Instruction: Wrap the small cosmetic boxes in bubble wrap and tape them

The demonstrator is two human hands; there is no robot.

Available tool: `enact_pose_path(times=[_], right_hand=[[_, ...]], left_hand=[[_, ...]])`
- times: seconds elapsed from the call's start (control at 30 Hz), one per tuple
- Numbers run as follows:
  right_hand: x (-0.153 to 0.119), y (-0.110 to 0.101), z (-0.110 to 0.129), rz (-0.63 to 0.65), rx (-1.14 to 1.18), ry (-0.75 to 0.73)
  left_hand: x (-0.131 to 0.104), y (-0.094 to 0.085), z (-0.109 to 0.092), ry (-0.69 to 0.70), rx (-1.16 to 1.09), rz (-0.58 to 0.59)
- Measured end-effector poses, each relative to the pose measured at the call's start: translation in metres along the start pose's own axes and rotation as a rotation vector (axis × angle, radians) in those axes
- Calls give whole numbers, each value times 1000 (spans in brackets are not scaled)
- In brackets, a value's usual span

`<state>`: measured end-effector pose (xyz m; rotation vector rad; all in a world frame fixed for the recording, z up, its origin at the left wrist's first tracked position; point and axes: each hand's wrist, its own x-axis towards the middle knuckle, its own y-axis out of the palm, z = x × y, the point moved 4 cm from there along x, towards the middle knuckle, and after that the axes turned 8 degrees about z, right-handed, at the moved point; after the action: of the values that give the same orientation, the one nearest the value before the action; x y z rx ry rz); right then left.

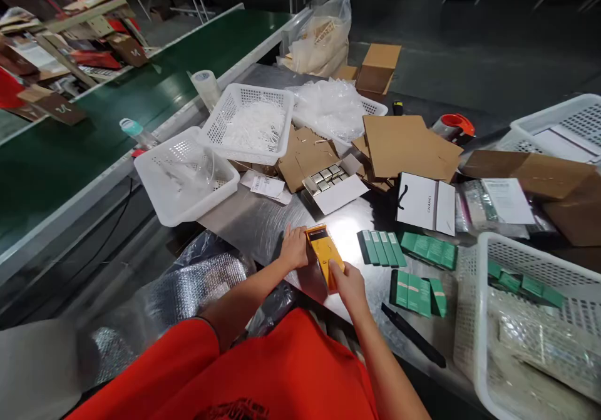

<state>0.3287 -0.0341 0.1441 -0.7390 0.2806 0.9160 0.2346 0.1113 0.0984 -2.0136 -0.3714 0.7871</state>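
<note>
A flat yellow box (323,254) with a dark band near its far end lies at a slant over the steel table in front of me. My right hand (350,285) grips its near right side, the thumb resting on the top face. At the far left corner, my left hand (295,248) has its fingers closed against the box's edge; the undersides of those fingers are hidden. Right of the box sit several green boxes (381,248) in rows, with more green boxes (413,291) nearer me. Beyond it is an open white carton (340,198) holding small silvery square pieces.
White baskets stand at the left (188,210), back (248,151) and right (483,320). A black knife-like tool (413,335) lies near the front edge. A white paper bag (425,204), cardboard sheets (408,148) and a tape dispenser (454,126) lie behind. A green conveyor (173,76) runs left.
</note>
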Motion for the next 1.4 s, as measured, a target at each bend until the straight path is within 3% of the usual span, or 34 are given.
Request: enact_pose_path(times=[0.13, 0.27, 0.43, 0.53, 0.63, 0.73, 0.83, 0.93, 1.13, 1.27, 1.4], right_hand=[[-30, -7, -35, 39, 85, -24], [-61, -9, -82, 78, 159, 46], [-57, 11, -101, 37, 213, 62], [-46, 18, -93, 27, 235, 38], [-31, 17, -68, 16, 224, -12], [-6, 13, -28, -32, 130, -49], [19, 13, 6, -34, 35, -24], [33, 17, 24, -6, 28, 3], [38, 13, 32, -29, 16, 1], [25, 3, 18, 79, 30, 65], [9, 5, 11, 105, -45, 24]], left_hand=[[6, 1, 4, 44, 57, 22], [8, 1, 6, 45, 97, 44], [12, 0, -6, 102, 199, 179], [30, -11, 2, 127, 134, 261], [53, -30, 27, 147, -110, 320], [68, -53, 58, 92, -309, 280], [67, -64, 66, 96, -266, 197], [61, -59, 50, 157, -99, 117], [55, -48, 28, 88, 53, 31], [25, -31, 22, 68, -17, 16], [-6, -13, 22, -58, -19, -26]])
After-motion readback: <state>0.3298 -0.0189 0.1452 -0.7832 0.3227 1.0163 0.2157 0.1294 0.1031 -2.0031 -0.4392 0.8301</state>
